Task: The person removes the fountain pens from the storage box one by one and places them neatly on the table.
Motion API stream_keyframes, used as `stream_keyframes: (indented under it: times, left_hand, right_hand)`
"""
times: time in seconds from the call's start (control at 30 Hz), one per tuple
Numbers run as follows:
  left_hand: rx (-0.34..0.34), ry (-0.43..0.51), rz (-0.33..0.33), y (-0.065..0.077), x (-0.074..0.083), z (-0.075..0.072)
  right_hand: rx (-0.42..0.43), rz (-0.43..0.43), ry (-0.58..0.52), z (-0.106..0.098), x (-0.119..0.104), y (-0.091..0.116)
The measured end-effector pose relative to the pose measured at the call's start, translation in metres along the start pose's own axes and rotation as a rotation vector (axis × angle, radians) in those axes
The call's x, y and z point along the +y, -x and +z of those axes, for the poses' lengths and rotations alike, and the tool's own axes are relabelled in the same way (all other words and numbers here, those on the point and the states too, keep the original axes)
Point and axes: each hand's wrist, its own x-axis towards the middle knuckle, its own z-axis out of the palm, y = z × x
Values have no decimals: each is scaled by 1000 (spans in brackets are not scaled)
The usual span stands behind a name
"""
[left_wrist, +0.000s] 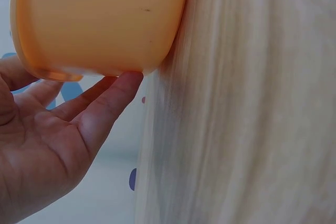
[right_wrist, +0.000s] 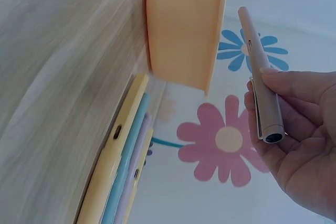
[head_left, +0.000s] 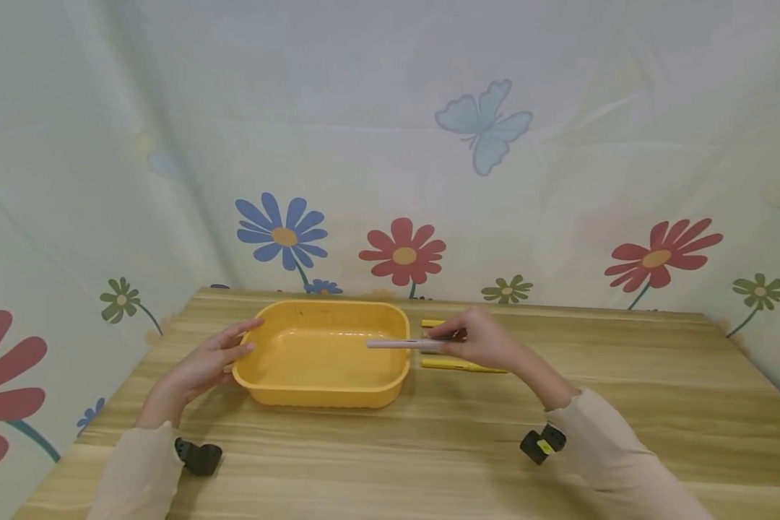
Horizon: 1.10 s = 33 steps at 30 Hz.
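Note:
A shallow yellow plastic basin [head_left: 325,397] sits on the wooden table. At its left end my left hand [head_left: 211,359] rests its fingers against the rim and outer wall. In the left wrist view, those fairly straight fingers [left_wrist: 113,98] touch the wall [left_wrist: 105,19] from outside. My right hand [head_left: 484,339] pinches a pale pinkish-grey pen [head_left: 390,344] between thumb and fingers, its far end over the basin's right rim. The clip and dark end of this pen [right_wrist: 265,93] show in the right wrist view. Below that hand lie several pens, including a yellow pen [head_left: 461,365].
In the right wrist view a yellow pen [right_wrist: 113,150], a light blue pen [right_wrist: 126,156] and a purple pen [right_wrist: 137,156] lie side by side beyond the basin's right end. A flower-printed cloth [head_left: 559,180] hangs behind the wooden table [head_left: 338,462].

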Motion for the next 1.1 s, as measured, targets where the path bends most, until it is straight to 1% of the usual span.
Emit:
stream_keyframes:
  times: [0.3,0.47,0.67,0.73,0.97,1.1]
  left_hand:
    - [-5,18,27,-2,1,-1]
    - [-4,15,19,-2,-1,-1]
    - [-7,21,27,-3,0,0]
    - [-6,20,32,-3,1,0]
    - [1,18,13,-1,1,1]
    - [-4,6,13,-1,-1,0]
  right_hand:
    - [24,38,3,-12,14,21]
    - [29,51,-13,-18,22,33]
    - [42,66,12,-24,27,46]
    - [46,70,9,-25,29,50]
    - [30,123,18,-25,34,63]
    - [29,118,24,-22,37,68]
